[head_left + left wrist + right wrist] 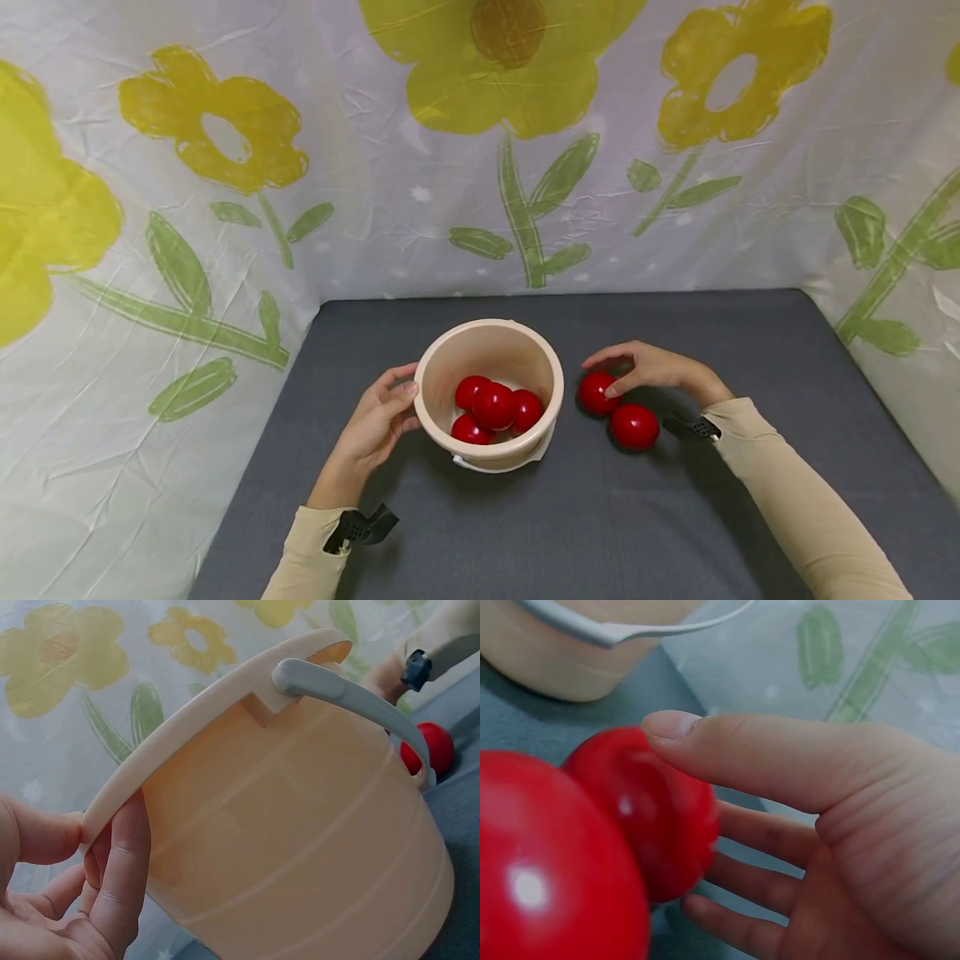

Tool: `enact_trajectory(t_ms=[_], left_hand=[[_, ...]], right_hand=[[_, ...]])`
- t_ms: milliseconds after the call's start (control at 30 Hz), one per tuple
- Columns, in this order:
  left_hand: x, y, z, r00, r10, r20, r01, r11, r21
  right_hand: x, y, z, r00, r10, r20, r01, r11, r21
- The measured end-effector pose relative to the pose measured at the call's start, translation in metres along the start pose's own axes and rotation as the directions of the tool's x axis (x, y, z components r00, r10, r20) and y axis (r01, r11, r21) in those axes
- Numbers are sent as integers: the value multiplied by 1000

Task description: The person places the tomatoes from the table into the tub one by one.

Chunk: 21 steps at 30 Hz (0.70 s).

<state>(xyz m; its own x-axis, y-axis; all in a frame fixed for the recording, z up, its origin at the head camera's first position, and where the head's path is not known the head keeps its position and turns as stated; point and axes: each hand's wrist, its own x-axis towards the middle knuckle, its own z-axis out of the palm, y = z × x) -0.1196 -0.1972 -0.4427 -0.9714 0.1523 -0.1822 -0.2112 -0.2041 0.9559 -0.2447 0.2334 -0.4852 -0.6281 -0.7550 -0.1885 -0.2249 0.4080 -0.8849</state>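
Head view shows six red balls altogether: four inside one cream bucket (489,342) and two on the dark grey worktop (585,533) to its right. Of the four balls in the bucket (493,406), one partly covers its neighbours. The left hand (375,421) has its grip clamped on the bucket's rim, thumb on one side and fingers tucked beneath the lip, as the left wrist view confirms. One white handle (345,694) hangs down along the bucket's side.

The two balls outside are the farther ball (596,393) and the nearer ball (634,427), just beside each other; whether they touch cannot be told. Over the farther one, the right hand (660,367) lays its thumb, three other fingers showing behind the ball in the right wrist view; I cannot tell whether this grip has closed on it.

Two beige sleeves (802,500) and two black wrist straps (362,529) are visible, one per arm. Behind, a pale backdrop (375,150) carries four yellow flowers, plus a yellow sliver at the right edge.
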Motion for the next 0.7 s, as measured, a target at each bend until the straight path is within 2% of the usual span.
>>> enact_trajectory(t_ms=[233,467,700], left_hand=[[1,0,0,1000,0,-4,0,1000,-2],[0,0,0,1000,-6,-7,6,1000,-5],[-1,0,0,1000,-4,0,4,1000,-3]], right_hand=[[-2,7,6,999,43,-30,-44,998,-41],[-1,9,8,996,81,-29,-81,997,-6],[-2,12,8,998,58,-38,-59,998,-18]])
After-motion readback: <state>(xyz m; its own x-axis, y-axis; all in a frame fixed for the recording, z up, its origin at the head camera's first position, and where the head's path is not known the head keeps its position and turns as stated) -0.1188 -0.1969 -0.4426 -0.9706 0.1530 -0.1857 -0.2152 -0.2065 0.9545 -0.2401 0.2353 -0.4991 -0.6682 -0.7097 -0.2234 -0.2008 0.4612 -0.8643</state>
